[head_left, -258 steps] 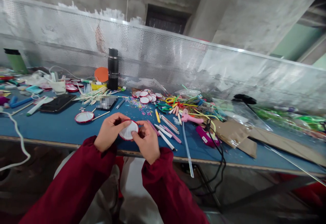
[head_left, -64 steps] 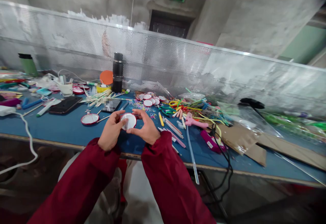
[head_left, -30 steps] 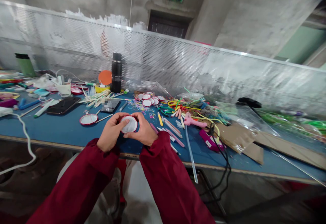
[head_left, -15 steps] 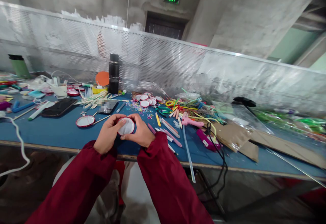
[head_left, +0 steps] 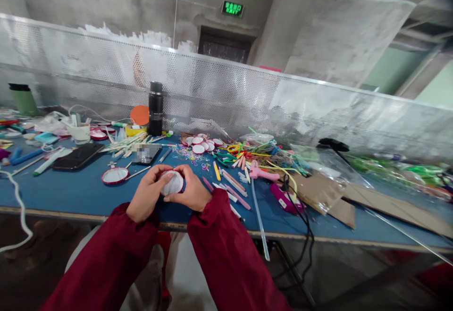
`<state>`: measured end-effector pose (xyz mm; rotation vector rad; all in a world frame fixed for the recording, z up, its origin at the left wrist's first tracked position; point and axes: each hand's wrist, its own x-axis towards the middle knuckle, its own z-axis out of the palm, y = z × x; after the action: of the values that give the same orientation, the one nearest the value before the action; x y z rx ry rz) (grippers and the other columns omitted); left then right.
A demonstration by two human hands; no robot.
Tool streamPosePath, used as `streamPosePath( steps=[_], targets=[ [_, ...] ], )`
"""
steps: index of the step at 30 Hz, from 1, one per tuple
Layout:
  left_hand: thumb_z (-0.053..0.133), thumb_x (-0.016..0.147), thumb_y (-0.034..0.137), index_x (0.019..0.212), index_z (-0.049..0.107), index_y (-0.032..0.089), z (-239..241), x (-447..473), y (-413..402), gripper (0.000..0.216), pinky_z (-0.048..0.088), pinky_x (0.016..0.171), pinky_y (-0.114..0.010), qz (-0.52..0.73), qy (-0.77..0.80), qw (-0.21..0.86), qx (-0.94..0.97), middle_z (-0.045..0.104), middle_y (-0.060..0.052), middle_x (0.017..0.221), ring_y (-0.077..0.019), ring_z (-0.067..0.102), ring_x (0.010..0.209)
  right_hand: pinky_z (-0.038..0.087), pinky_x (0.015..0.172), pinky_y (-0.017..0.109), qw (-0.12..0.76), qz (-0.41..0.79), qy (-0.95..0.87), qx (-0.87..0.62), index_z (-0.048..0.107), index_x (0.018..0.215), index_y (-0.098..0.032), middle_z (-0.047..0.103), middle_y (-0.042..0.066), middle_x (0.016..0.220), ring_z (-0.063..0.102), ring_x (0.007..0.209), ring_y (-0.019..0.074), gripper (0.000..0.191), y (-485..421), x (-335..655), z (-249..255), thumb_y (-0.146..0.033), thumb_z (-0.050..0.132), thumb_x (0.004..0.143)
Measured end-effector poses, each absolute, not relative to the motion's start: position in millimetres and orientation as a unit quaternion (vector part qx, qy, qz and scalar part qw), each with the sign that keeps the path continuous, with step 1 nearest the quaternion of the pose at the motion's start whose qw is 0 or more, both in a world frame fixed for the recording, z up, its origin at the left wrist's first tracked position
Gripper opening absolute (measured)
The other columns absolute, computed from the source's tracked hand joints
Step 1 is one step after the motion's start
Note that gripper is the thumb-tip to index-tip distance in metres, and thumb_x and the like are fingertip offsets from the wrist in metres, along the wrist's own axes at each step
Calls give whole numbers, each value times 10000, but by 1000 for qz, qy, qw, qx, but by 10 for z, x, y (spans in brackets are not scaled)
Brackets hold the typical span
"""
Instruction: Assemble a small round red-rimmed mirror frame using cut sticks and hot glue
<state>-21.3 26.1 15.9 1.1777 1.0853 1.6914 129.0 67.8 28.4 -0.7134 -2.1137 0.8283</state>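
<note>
A small white round disc with a red rim (head_left: 171, 183) is held just above the blue table (head_left: 88, 190), near its front edge. My left hand (head_left: 145, 193) grips its left side with curled fingers. My right hand (head_left: 192, 191) pinches its right side, thumb on the lower edge. Both wrists wear dark red sleeves. A similar red-rimmed disc on a stick (head_left: 114, 175) lies to the left of my hands. Several more white discs (head_left: 200, 144) sit in a pile further back.
Pink and white sticks (head_left: 231, 190), a pink glue gun (head_left: 261, 173), a clear tube (head_left: 258, 216) and black cables (head_left: 300, 207) lie right of my hands. A black phone (head_left: 77, 156), a black flask (head_left: 155, 108) and cardboard (head_left: 329, 193) stand around. A perforated metal screen (head_left: 247, 98) closes the back.
My hands stay on the disc, turning it slightly and holding it a little lower and closer to me. The view has tilted a little.
</note>
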Motion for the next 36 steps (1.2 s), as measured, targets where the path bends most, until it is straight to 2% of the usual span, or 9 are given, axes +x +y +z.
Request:
streamPosePath(
  steps=[20, 28, 36],
  targets=[
    [754, 725, 453, 988, 659, 182, 134, -234, 266, 390, 446, 663, -248, 668, 426, 393, 468, 674, -14, 887, -160, 578, 770, 484, 916, 370, 369, 330, -822, -280, 483, 1144, -230, 596, 9, 1104, 592, 1032, 215, 730, 671, 1279, 288, -412, 895, 569],
    [746, 735, 423, 954, 682, 176, 119, -237, 282, 336, 437, 671, -246, 688, 414, 382, 457, 667, -13, 869, -154, 564, 763, 480, 938, 386, 379, 348, -817, -261, 475, 1154, -233, 601, 17, 1128, 586, 1063, 228, 750, 701, 1277, 256, -461, 885, 569],
    [727, 745, 420, 940, 684, 173, 112, -241, 293, 318, 430, 648, -243, 683, 432, 371, 458, 667, -16, 855, -151, 559, 749, 496, 946, 397, 384, 337, -814, -277, 486, 1120, -311, 622, 24, 1128, 600, 1061, 239, 671, 656, 1274, 288, -304, 895, 588]
  ],
)
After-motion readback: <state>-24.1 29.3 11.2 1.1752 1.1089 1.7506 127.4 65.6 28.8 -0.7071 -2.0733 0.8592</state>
